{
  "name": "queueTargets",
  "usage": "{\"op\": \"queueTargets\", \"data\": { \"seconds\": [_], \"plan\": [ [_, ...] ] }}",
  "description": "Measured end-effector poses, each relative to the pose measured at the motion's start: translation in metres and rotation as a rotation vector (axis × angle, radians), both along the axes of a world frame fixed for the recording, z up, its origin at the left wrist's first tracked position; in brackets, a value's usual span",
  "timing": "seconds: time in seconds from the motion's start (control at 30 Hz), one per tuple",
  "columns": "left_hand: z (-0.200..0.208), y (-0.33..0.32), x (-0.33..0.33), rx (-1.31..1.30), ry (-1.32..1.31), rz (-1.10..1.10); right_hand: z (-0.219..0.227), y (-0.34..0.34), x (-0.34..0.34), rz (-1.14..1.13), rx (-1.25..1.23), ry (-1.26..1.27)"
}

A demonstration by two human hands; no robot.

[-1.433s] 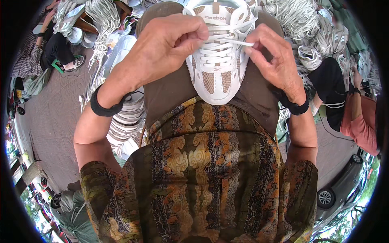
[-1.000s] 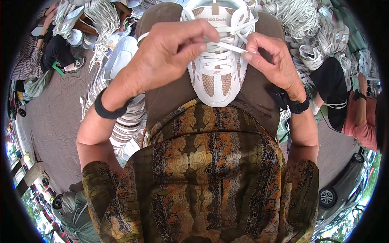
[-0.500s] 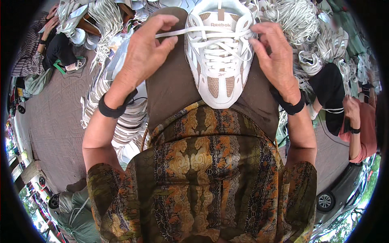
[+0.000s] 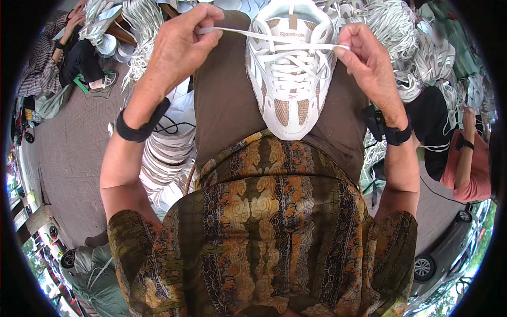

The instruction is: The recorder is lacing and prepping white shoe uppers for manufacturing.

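Observation:
A white and tan sneaker (image 4: 293, 117) rests on my lap, toe toward me. Its white shoelace (image 4: 244, 33) runs through the eyelets and stretches out to both sides across the tongue. Left of the shoe, my left hand (image 4: 182, 46) is closed in a pinch on one end of the lace, which is pulled taut. To the shoe's right, my right hand (image 4: 372, 63) pinches the other lace end between thumb and fingers. The lace segments cross loosely over the upper part of the shoe.
Bundles of white laces (image 4: 384, 26) and white shoe uppers lie beyond my knees. A stack of shoe parts (image 4: 168, 169) stands left of my lap. One person (image 4: 467, 164) sits at the right, another (image 4: 82, 63) at the far left. A parked car (image 4: 441, 253) shows lower right.
Both hands have moved apart and now pinch the lace ends. The lace has been drawn out tighter across the tongue. The shoe has shifted slightly right.

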State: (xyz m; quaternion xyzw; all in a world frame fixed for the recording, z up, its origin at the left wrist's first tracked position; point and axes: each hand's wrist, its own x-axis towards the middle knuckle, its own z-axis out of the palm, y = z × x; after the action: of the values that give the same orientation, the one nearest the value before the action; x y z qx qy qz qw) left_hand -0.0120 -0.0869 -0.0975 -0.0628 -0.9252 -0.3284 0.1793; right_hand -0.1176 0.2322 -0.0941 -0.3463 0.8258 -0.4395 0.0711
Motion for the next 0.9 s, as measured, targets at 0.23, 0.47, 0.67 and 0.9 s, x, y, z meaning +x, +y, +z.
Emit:
{"op": "queueTargets", "data": {
  "seconds": [0.23, 0.47, 0.67, 0.9],
  "plan": [
    [-0.003, -0.025, 0.015, -0.574, 0.231, -0.059, 0.009, 0.033, -0.017, -0.024, 0.319, 0.818],
    [-0.009, -0.079, 0.044, -0.722, 0.195, 0.12, 0.014, 0.127, -0.034, -0.283, 0.593, 0.919],
    [-0.011, -0.113, 0.068, -0.961, 0.074, 0.214, 0.008, 0.18, -0.02, -0.356, 0.914, 0.989],
    [-0.037, -0.144, 0.086, -1.043, -0.23, 0.308, -0.025, 0.201, -0.019, -0.299, 0.925, 0.885]
  ]
}}
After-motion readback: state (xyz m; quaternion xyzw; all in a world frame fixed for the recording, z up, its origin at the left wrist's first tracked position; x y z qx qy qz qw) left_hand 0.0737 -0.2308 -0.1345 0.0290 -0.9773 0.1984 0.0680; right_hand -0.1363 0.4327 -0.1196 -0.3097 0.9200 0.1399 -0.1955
